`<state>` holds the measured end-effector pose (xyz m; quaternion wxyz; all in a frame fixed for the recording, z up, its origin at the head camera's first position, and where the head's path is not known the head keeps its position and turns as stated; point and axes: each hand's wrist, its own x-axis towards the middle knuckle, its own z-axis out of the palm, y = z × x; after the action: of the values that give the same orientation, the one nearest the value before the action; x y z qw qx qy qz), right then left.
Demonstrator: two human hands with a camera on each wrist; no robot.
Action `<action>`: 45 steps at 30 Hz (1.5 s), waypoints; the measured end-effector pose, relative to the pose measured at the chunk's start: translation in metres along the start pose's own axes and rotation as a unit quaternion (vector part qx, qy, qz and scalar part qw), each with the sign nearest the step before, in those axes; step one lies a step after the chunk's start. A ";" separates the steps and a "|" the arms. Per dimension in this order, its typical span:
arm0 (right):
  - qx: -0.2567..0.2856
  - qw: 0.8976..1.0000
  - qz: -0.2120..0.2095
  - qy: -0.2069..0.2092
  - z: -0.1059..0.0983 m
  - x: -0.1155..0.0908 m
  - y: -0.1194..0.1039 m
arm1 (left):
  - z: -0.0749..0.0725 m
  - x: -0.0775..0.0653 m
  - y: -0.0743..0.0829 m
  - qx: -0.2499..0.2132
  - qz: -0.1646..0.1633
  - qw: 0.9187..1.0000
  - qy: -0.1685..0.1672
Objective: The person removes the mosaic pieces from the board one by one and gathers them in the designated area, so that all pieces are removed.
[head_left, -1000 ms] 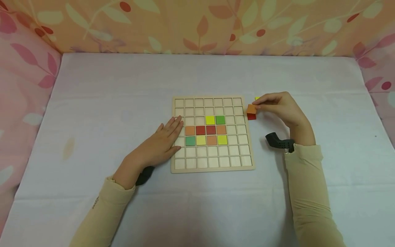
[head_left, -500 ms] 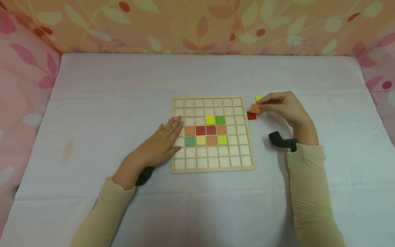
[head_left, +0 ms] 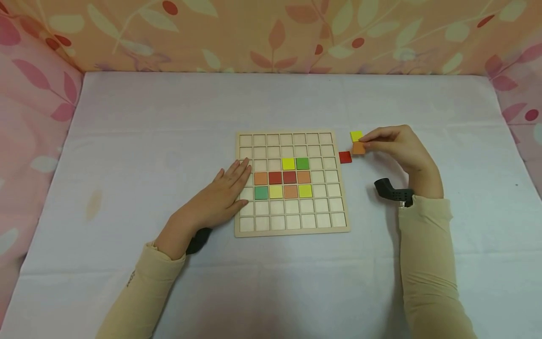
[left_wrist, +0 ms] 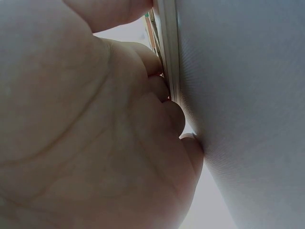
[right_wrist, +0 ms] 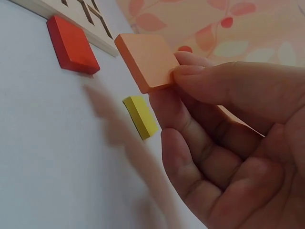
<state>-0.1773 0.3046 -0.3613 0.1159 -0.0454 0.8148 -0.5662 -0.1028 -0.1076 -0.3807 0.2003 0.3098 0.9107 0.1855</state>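
Note:
My right hand pinches an orange square tile between thumb and fingers, raised off the table beyond the board's right side. A red tile lies flat against or very near the board's right edge. Just behind the held tile, a yellow tile rests on the cloth. The left hand lies with straight fingers over the left edge of the wooden grid board. In the left wrist view its fingertips touch the board's rim. Several coloured tiles fill cells around the board's middle.
White cloth covers the table around the board. Patterned fabric stands along the back and both sides. A black wrist camera mount sticks out from the right wrist.
My right hand has moved to the right with the orange tile, off the red tile, which now shows fully. More of the yellow tile is visible. The left hand stays put.

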 end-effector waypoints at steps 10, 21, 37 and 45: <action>-0.024 0.999 0.029 0.010 -0.005 -0.001 0.002 | -0.001 0.000 0.001 -0.002 -0.001 1.000 -0.002; -0.078 0.996 0.052 -0.011 -0.006 -0.001 0.004 | -0.002 0.000 0.002 -0.005 -0.004 1.000 -0.004; -0.130 0.989 0.070 -0.022 -0.004 -0.004 0.005 | 0.004 0.000 0.002 -0.012 0.001 1.000 -0.001; -0.146 0.986 0.079 -0.012 -0.006 -0.008 0.007 | 0.003 0.001 0.005 -0.010 0.004 1.000 0.000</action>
<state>-0.1709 0.3144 -0.3645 0.1624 -0.0046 0.8881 -0.4300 -0.0999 -0.1025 -0.3813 0.2025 0.3113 0.9078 0.1950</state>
